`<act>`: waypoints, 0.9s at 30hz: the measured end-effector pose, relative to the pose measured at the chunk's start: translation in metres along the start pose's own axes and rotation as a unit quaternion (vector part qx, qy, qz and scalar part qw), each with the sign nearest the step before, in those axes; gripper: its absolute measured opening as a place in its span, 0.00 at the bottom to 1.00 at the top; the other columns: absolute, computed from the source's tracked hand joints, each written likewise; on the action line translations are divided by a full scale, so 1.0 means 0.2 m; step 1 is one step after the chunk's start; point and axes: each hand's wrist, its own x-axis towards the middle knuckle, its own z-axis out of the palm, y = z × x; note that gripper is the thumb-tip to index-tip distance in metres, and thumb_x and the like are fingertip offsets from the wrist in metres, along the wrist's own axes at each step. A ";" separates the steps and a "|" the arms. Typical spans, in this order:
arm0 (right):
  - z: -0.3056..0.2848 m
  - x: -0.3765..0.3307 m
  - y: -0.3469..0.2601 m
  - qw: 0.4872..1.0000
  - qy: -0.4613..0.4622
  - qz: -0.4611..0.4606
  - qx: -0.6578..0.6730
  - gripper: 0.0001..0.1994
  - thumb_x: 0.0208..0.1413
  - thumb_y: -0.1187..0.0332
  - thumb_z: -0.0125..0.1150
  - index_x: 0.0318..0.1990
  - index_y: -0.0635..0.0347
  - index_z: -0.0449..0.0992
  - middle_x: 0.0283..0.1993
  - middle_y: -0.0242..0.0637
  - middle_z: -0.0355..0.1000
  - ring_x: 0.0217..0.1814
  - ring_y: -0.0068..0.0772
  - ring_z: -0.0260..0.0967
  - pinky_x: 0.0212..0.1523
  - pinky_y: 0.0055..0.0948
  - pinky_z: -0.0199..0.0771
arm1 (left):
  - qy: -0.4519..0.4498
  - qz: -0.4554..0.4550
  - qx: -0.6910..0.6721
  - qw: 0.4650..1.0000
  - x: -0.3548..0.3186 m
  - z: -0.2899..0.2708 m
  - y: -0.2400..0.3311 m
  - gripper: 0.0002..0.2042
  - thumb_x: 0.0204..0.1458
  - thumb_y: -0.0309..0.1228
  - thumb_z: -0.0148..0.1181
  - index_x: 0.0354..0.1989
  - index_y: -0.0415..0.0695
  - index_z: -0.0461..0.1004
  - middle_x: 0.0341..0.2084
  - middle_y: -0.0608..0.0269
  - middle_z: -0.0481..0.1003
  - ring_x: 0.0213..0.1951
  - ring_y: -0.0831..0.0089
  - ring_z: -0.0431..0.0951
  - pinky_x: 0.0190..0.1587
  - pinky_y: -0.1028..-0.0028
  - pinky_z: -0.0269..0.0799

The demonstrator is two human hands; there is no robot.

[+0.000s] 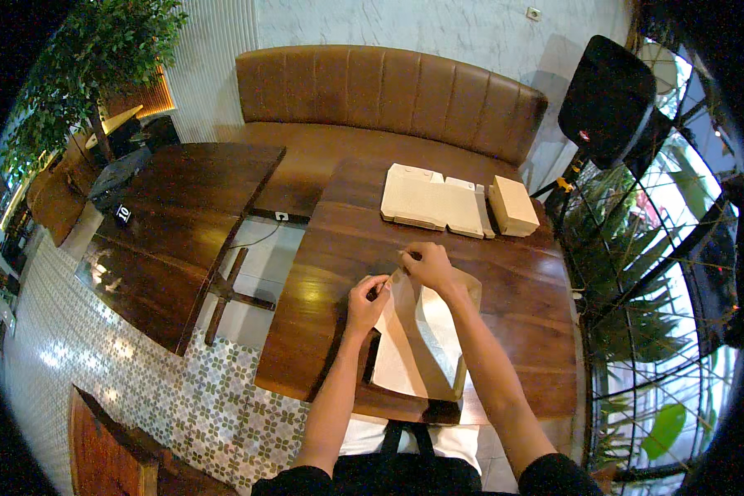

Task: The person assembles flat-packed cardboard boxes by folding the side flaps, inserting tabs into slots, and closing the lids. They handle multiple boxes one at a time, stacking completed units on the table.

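Observation:
A flat, unfolded cardboard box blank (422, 339), pale brown with a whitish inner face, lies on the wooden table (521, 289) in front of me. My left hand (365, 299) pinches its upper left edge. My right hand (428, 264) grips the top flap, bending it up. Both forearms reach in from the lower edge.
A stack of flat box blanks (431, 201) and one assembled cardboard box (512, 205) sit at the table's far end. A brown leather bench (388, 91) lies beyond. A second wooden table (182, 223) stands to the left, a black speaker (608, 99) to the right, a potted tree (91, 58) at far left.

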 end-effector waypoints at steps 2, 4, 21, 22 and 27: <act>-0.01 -0.02 0.05 0.998 0.019 0.044 0.039 0.13 0.61 0.60 0.66 0.38 0.63 0.86 0.31 0.48 0.82 0.32 0.35 0.82 0.39 0.34 0.81 | -0.018 -0.047 0.015 0.999 0.00 -0.01 -0.01 0.11 0.58 0.28 0.65 0.46 0.35 0.82 0.30 0.68 0.73 0.35 0.78 0.71 0.41 0.75 0.69; -0.02 -0.07 0.06 0.995 0.046 0.034 0.085 0.11 0.59 0.63 0.68 0.43 0.60 0.86 0.36 0.47 0.84 0.37 0.39 0.84 0.44 0.36 0.83 | 0.005 -0.046 -0.015 0.999 0.00 -0.01 -0.02 0.11 0.59 0.29 0.65 0.46 0.35 0.82 0.30 0.69 0.75 0.34 0.79 0.71 0.41 0.76 0.69; 0.30 -0.47 -0.09 0.927 0.123 0.184 0.302 0.13 0.62 0.71 0.69 0.51 0.70 0.83 0.43 0.40 0.83 0.44 0.25 0.80 0.47 0.26 0.80 | -0.054 -0.259 -0.048 0.963 0.03 -0.06 0.07 0.11 0.59 0.34 0.69 0.40 0.37 0.83 0.28 0.69 0.80 0.27 0.83 0.75 0.31 0.78 0.69; 0.30 -0.47 -0.09 0.930 0.128 0.170 0.298 0.13 0.62 0.71 0.68 0.51 0.70 0.83 0.43 0.40 0.83 0.44 0.25 0.80 0.47 0.26 0.80 | -0.051 -0.261 -0.065 0.962 0.03 -0.05 0.06 0.10 0.59 0.32 0.69 0.39 0.37 0.82 0.27 0.69 0.80 0.25 0.84 0.75 0.28 0.78 0.68; 0.30 -0.47 -0.09 0.931 0.128 0.173 0.296 0.12 0.62 0.71 0.67 0.50 0.69 0.83 0.42 0.40 0.84 0.43 0.27 0.81 0.47 0.27 0.80 | -0.051 -0.257 -0.100 0.960 0.02 -0.06 0.01 0.13 0.58 0.39 0.71 0.41 0.41 0.83 0.29 0.69 0.81 0.28 0.83 0.77 0.32 0.79 0.72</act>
